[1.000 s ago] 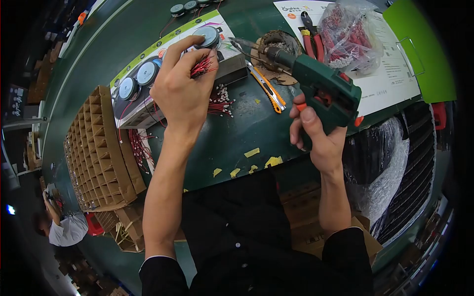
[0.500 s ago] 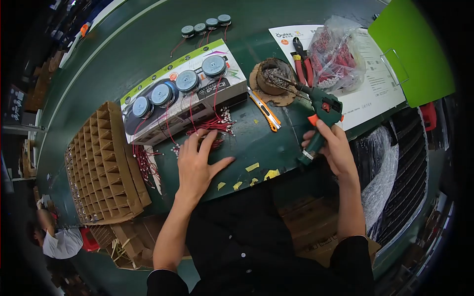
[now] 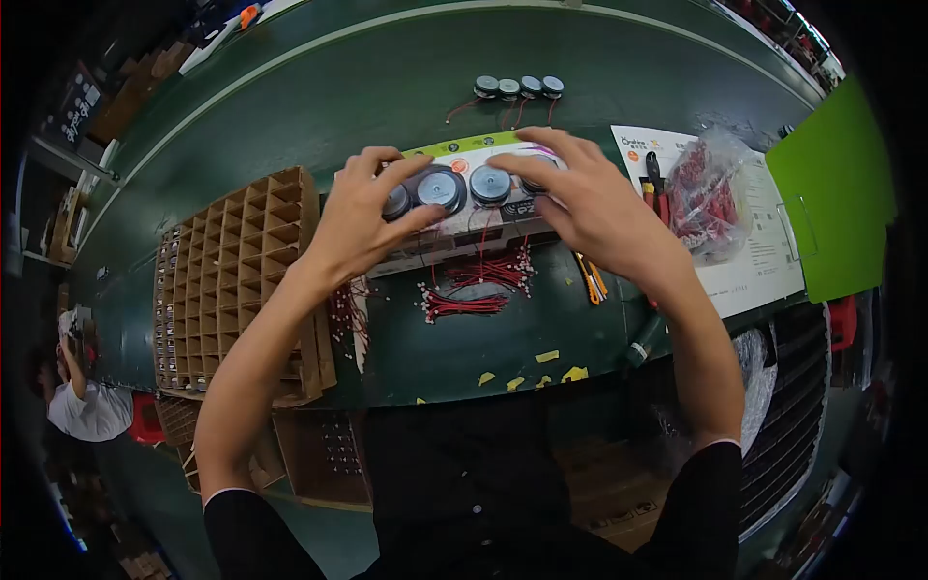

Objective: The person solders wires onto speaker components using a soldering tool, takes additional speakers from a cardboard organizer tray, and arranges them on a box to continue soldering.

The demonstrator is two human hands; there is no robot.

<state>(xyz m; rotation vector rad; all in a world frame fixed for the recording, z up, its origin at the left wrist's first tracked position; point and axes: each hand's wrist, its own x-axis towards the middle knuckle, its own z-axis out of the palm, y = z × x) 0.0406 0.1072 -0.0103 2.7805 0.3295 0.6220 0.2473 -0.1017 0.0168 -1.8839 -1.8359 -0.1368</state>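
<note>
Both of my hands are over the white printed box (image 3: 483, 232), which carries a row of round speakers with thin red wires. My left hand (image 3: 362, 217) has its thumb and index finger apart on either side of one speaker (image 3: 440, 189), partly covering the speaker beside it (image 3: 396, 201). Fingers spread, my right hand (image 3: 594, 208) reaches over the right-hand speaker (image 3: 535, 176), with the index fingertip near another speaker (image 3: 491, 184). Whether the fingertips touch them I cannot tell. Bundles of red wires (image 3: 467, 305) lie in front of the box.
At left stands a cardboard divider tray (image 3: 227, 280). Behind the box sit several more speakers (image 3: 508, 88). To the right are a utility knife (image 3: 590, 278), the glue gun's green handle (image 3: 640, 343) partly under my forearm, pliers (image 3: 655, 179), a plastic bag (image 3: 710, 198) and a green clipboard (image 3: 836, 193).
My right hand has let go of the glue gun and moved left to the speakers. My left hand has left the wires and moved up to the box. The view has shifted.
</note>
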